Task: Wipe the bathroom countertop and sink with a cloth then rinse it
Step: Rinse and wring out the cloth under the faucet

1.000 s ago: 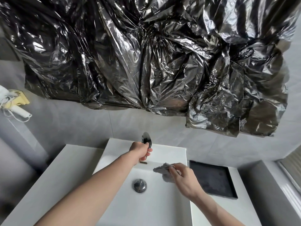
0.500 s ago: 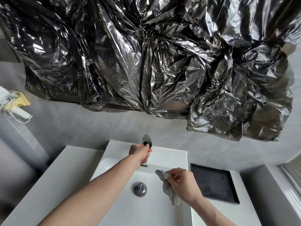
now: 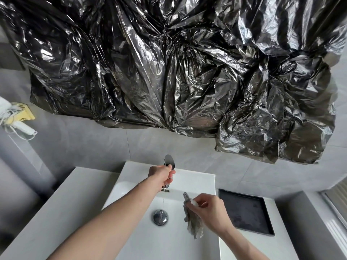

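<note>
My left hand (image 3: 163, 174) grips the chrome faucet (image 3: 169, 162) at the back of the white sink (image 3: 199, 182). A thin stream of water falls from the spout toward the chrome drain plug (image 3: 160, 217). My right hand (image 3: 210, 210) pinches a grey cloth (image 3: 193, 219), which hangs limp over the basin, to the right of the stream and not touching it. The white countertop (image 3: 62, 209) lies to the left of the sink.
A black rectangular tray (image 3: 245, 212) sits on the counter right of the sink. Crumpled black plastic sheeting (image 3: 178, 72) covers the wall above. A white hair dryer in a yellow holder (image 3: 16, 117) hangs on the left wall. A window frame edge (image 3: 336, 209) is at the right.
The cloth has come up off the basin's back edge and now dangles from my right hand, which moved nearer. Water has started running from the faucet. My left hand stayed on the faucet.
</note>
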Tool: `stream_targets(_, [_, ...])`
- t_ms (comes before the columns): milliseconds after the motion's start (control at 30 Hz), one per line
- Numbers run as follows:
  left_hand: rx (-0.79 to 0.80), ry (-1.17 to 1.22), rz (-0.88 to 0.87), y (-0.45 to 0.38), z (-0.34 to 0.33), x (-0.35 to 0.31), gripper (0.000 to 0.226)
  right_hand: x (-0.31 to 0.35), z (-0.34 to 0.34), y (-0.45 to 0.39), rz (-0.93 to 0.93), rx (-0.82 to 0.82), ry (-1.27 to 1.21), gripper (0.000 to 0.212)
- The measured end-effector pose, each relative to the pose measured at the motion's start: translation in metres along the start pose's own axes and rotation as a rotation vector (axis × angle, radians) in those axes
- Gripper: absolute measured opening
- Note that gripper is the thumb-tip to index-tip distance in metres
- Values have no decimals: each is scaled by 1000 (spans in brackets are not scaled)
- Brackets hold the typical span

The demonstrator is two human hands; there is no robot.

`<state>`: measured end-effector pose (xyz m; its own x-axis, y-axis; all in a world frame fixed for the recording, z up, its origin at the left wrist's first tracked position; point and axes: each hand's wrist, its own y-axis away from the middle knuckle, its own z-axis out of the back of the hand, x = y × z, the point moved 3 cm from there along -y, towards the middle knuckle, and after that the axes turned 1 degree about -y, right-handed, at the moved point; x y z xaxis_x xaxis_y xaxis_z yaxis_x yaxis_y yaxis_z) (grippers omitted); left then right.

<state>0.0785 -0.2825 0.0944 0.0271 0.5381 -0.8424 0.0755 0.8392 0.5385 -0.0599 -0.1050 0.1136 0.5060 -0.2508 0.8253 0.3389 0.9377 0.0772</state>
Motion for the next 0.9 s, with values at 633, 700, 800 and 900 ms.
stream_targets(633, [6, 56, 4, 0, 3, -9, 11, -11, -7, -8, 48, 8, -1, 53])
stream_targets(700, [-8, 68, -4, 3, 2, -10, 14, -13, -8, -9, 74, 17, 11, 51])
stream_targets(800, [-7, 68, -16, 8, 2, -7, 15, -11, -9, -6, 130, 3, 39, 51])
stream_targets(900, [21, 38, -38, 23, 5, -7, 18, 0, -7, -4, 159, -6, -24, 48])
